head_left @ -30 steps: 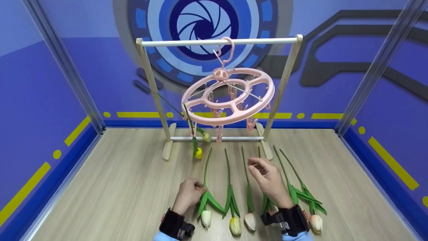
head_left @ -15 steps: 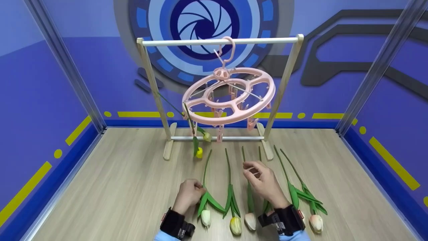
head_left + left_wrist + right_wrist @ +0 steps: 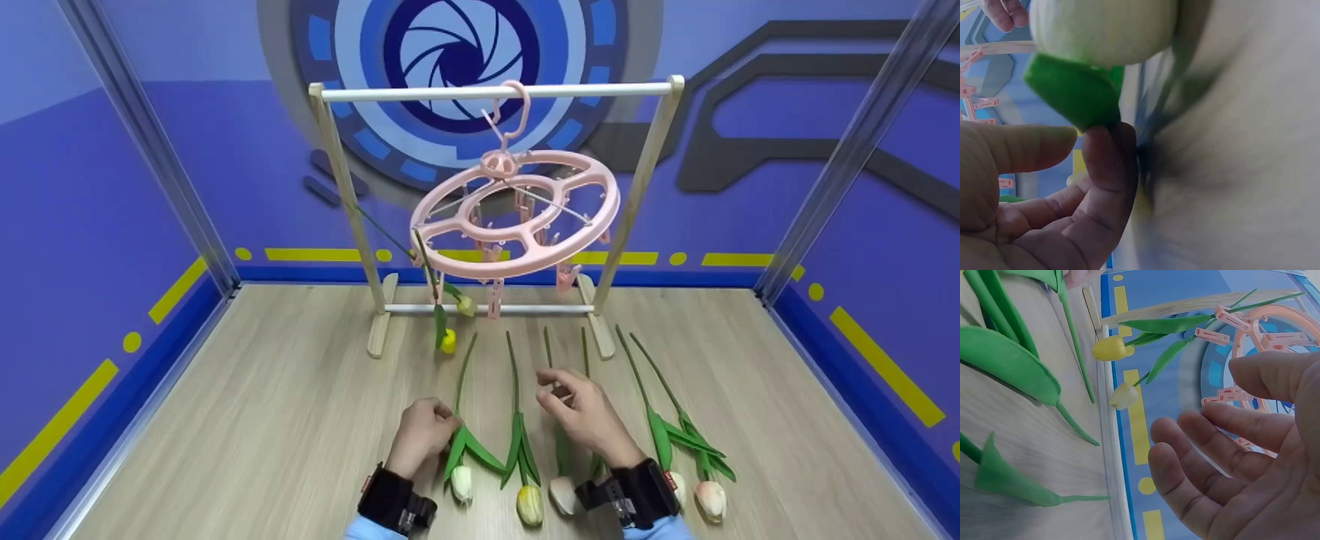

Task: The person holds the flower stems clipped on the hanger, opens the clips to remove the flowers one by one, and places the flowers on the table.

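Note:
My left hand (image 3: 424, 433) pinches an artificial white tulip (image 3: 462, 484) near the base of its leaves, while the flower lies on the table. Close up in the left wrist view, its green leaf (image 3: 1075, 93) rises beside my thumb and forefinger. Over the middle stems hovers my right hand (image 3: 592, 421), fingers loosely bent and nothing in them. Beneath it lies a pale pink tulip (image 3: 562, 495), partly covered. A pink round clip hanger (image 3: 517, 262) hangs from a rack; a yellow tulip (image 3: 448, 341) and a cream tulip (image 3: 466, 305) dangle from its left clips.
The wooden rack (image 3: 646, 172) with white bars stands at the back of the table (image 3: 247, 420). A yellow-streaked tulip (image 3: 529, 505) lies between my hands, and a peach tulip (image 3: 710, 501) lies at the right. Blue walls enclose the sides and back.
My right hand has drifted left and slightly toward me, from above one stem to the neighbouring one. The left hand has stayed at the white tulip, whose stem shifted slightly.

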A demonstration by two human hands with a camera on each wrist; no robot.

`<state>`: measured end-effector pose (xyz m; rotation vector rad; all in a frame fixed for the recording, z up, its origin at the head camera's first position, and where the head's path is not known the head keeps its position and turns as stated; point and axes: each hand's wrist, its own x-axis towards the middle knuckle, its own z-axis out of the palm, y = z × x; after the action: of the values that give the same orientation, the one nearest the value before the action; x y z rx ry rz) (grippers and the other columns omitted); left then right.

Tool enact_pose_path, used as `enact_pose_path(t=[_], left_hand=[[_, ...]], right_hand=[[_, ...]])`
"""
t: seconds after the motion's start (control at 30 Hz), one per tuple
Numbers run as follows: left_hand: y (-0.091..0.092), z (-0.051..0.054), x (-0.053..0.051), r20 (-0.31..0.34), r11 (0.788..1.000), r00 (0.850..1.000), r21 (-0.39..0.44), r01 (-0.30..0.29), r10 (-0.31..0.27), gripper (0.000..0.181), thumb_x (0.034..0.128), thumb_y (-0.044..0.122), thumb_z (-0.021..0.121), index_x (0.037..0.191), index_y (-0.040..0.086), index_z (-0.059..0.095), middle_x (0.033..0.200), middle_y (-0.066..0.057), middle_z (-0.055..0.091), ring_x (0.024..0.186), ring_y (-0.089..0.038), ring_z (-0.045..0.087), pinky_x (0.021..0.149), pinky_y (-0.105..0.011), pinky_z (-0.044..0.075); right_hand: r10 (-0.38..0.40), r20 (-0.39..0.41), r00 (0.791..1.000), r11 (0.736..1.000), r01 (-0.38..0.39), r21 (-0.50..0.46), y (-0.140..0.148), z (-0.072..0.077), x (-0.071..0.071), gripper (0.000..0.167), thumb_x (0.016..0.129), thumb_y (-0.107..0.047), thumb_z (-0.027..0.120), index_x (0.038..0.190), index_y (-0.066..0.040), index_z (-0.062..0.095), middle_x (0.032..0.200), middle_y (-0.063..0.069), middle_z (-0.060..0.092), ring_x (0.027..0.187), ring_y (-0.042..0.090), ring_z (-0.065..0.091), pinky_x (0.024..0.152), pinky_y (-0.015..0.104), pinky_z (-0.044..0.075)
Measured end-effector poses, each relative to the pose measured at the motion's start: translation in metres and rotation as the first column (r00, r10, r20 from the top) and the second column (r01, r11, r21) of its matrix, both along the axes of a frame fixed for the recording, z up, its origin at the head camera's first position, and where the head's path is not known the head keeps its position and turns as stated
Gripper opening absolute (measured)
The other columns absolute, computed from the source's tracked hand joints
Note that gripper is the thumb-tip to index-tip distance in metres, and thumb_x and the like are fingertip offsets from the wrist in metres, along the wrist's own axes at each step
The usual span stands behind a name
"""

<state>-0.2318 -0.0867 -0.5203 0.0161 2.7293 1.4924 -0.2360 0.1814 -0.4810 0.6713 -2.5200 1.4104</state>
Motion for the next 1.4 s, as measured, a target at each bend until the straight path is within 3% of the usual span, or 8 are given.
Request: enact_pose_path(t=[0.37, 0.6, 0.97, 1.17, 1.4], left_hand=[[-0.006, 0.006, 0.003, 0.076, 1.0, 0.997, 0.002, 0.03, -0.03, 0.012, 0.0955, 0.013, 0.066, 0.091, 0.002, 0.066, 0.076, -0.006, 0.063, 0.055, -0.015, 0.061, 0.05, -0.03, 0.053], [-0.014, 0.013, 0.003, 0.07, 0.999, 0.997, -0.018, 0.038, -0.037, 0.015, 0.0971, 0.019, 0.067, 0.089, 0.006, 0.067, 0.062, 0.001, 0.054, 0.048, -0.01, 0.049, 0.045, -0.025, 0.039], [-0.019, 0.037, -0.006, -0.082, 1.0, 0.996, -0.025, -0.018, 0.015, 0.017, 0.0964, 0.016, 0.067, 0.102, 0.001, 0.073, 0.087, -0.007, 0.069, 0.073, -0.016, 0.062, 0.07, -0.035, 0.051], [-0.019, 0.058, -0.017, -0.166, 0.999, 0.986, -0.03, -0.037, 0.031, 0.018, 0.0972, 0.016, 0.067, 0.106, 0.001, 0.073, 0.098, -0.011, 0.072, 0.084, -0.022, 0.067, 0.072, -0.037, 0.054], [-0.016, 0.077, -0.032, -0.256, 0.998, 0.965, -0.017, -0.063, 0.056, 0.018, 0.096, 0.015, 0.069, 0.109, 0.003, 0.072, 0.099, -0.009, 0.072, 0.087, -0.022, 0.068, 0.076, -0.039, 0.055]], right_hand=[[-0.003, 0.016, 1.0, 1.0, 0.003, 0.004, 0.0, -0.001, 0.0, 0.028, 0.102, -0.011, 0.065, 0.126, 0.003, 0.067, 0.117, 0.017, 0.068, 0.095, 0.03, 0.068, 0.08, 0.03, 0.056], [0.007, 0.041, 0.999, 1.0, -0.008, 0.009, -0.001, 0.0, 0.0, 0.029, 0.102, -0.009, 0.063, 0.127, 0.004, 0.067, 0.118, 0.019, 0.068, 0.097, 0.03, 0.068, 0.081, 0.034, 0.057], [0.029, 0.0, 1.0, 0.999, -0.029, 0.025, -0.001, 0.011, 0.002, 0.029, 0.101, -0.007, 0.064, 0.128, 0.003, 0.067, 0.116, 0.015, 0.068, 0.097, 0.027, 0.068, 0.082, 0.033, 0.057], [0.023, -0.006, 1.0, 0.999, -0.023, 0.027, 0.0, 0.023, 0.01, 0.028, 0.102, -0.009, 0.064, 0.128, 0.0, 0.067, 0.116, 0.015, 0.068, 0.098, 0.026, 0.068, 0.081, 0.032, 0.056], [0.044, -0.003, 0.999, 0.999, -0.044, 0.008, -0.001, 0.035, 0.02, 0.028, 0.104, -0.013, 0.063, 0.13, -0.004, 0.067, 0.118, 0.013, 0.066, 0.098, 0.022, 0.066, 0.08, 0.03, 0.054]])
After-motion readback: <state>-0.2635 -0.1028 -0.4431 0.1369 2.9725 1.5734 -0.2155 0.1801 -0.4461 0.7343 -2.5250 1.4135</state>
